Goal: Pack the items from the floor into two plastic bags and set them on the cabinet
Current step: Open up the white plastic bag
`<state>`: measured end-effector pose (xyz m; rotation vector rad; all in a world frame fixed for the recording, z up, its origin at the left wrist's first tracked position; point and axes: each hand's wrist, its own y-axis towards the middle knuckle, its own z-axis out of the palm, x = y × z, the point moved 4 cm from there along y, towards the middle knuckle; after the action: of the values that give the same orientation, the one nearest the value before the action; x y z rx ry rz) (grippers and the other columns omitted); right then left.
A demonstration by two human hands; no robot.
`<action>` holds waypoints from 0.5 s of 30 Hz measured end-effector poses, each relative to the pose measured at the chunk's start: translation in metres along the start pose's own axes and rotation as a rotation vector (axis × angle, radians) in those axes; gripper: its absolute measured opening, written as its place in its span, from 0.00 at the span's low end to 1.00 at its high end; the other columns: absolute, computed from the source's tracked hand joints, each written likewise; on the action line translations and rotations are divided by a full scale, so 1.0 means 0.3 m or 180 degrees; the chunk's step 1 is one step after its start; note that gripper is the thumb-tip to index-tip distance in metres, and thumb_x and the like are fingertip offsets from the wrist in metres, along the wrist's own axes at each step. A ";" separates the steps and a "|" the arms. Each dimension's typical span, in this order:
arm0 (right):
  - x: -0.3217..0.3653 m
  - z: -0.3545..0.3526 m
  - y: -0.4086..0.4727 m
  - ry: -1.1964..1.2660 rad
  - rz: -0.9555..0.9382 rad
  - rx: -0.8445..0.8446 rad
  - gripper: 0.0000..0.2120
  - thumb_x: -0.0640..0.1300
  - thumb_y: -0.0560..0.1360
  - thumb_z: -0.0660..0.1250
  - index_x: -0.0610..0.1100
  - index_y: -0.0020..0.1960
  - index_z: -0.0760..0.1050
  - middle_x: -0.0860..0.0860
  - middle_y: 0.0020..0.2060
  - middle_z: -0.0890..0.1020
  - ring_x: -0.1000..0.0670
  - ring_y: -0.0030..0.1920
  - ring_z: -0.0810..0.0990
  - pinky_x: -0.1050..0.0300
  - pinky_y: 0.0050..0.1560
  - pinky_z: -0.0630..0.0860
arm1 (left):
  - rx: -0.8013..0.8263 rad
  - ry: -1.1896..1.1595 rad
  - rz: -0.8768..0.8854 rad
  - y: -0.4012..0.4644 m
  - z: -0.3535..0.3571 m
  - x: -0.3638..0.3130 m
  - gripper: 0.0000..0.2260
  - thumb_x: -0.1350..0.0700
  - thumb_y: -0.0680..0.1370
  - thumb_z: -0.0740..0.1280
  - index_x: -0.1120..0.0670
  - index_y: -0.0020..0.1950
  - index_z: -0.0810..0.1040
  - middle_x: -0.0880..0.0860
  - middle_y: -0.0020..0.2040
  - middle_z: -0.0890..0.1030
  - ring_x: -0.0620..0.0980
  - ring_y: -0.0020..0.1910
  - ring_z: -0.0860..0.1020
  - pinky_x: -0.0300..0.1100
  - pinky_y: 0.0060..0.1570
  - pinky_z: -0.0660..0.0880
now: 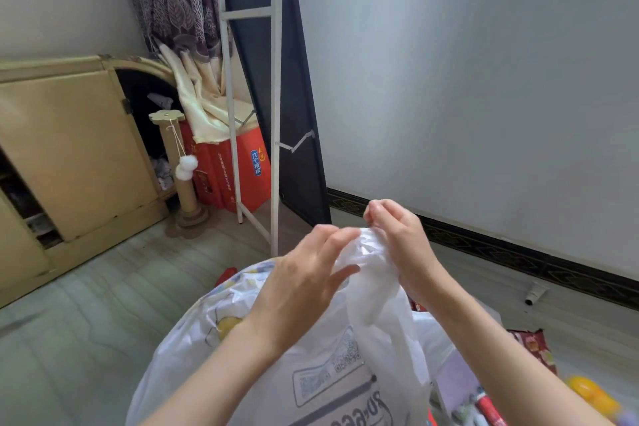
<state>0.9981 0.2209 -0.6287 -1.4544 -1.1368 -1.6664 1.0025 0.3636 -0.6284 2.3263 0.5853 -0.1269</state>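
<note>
Above the floor (pixel 86 304), in front of the person, a white plastic bag (pixel 373 332) hangs from its gathered top, held up between both hands. The right hand (pixel 397 239) pinches the bunched top, fingers curled close round the film; the left hand (pixel 304 277) meets the same bunch from the other side, fingers bent, thumb against the plastic (motion blur hides the exact contact). Holding the neck high lets the film hang straight, probably so the mouth can be found and parted, or twisted shut. A second, filled bag (pixel 214 328) with printed figures sits on the floor under the left forearm. Unpacked items lie near the floor's lower right corner: a red packet (pixel 534 346) and a yellow object (pixel 591 392), blurred. The tan cabinet (pixel 69 149) stands at the floor's left edge, well apart.
</note>
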 end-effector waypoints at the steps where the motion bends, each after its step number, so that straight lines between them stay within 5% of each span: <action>1: 0.001 -0.008 -0.003 -0.0066 -0.0031 -0.0188 0.16 0.45 0.78 0.60 0.48 0.31 0.71 0.56 0.27 0.71 0.55 0.30 0.68 0.57 0.36 0.65 | -0.0082 -0.0059 0.0019 0.003 -0.002 0.002 0.12 0.49 0.77 0.59 0.50 0.60 0.67 0.53 0.49 0.78 0.52 0.41 0.79 0.49 0.38 0.78; 4: 0.010 -0.008 -0.023 -0.0893 -0.0510 -0.0536 0.12 0.45 0.77 0.61 0.45 0.35 0.72 0.54 0.29 0.76 0.55 0.33 0.74 0.57 0.39 0.69 | -0.0259 -0.0182 -0.0368 0.000 -0.011 0.044 0.11 0.49 0.78 0.56 0.51 0.52 0.75 0.51 0.42 0.79 0.54 0.38 0.79 0.51 0.35 0.76; 9: 0.071 0.034 -0.116 -0.1883 -0.2235 -0.0807 0.06 0.42 0.75 0.63 0.40 0.42 0.74 0.50 0.38 0.75 0.51 0.38 0.74 0.60 0.42 0.73 | -0.0689 0.0051 -0.1854 -0.014 -0.044 0.172 0.08 0.51 0.79 0.60 0.49 0.43 0.76 0.49 0.39 0.81 0.57 0.42 0.78 0.46 0.37 0.71; 13: 0.041 0.086 -0.146 -0.2639 -0.2317 -0.0430 0.17 0.49 0.71 0.69 0.38 0.54 0.75 0.44 0.48 0.79 0.45 0.47 0.78 0.52 0.48 0.76 | -0.0723 -0.0394 -0.2159 -0.011 -0.079 0.210 0.09 0.52 0.78 0.61 0.51 0.41 0.79 0.51 0.37 0.82 0.53 0.42 0.78 0.47 0.42 0.75; 15: 0.008 0.091 -0.129 -0.3169 -0.2034 -0.0326 0.26 0.51 0.67 0.73 0.39 0.60 0.74 0.44 0.55 0.79 0.42 0.54 0.78 0.47 0.52 0.75 | -0.0659 -0.0781 -0.2076 -0.002 -0.091 0.200 0.10 0.54 0.77 0.63 0.47 0.37 0.80 0.47 0.34 0.81 0.44 0.37 0.78 0.37 0.40 0.74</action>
<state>0.9748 0.2620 -0.6335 -2.2418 -2.2555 -1.3408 1.0537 0.4050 -0.6239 1.8100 1.1471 -0.6125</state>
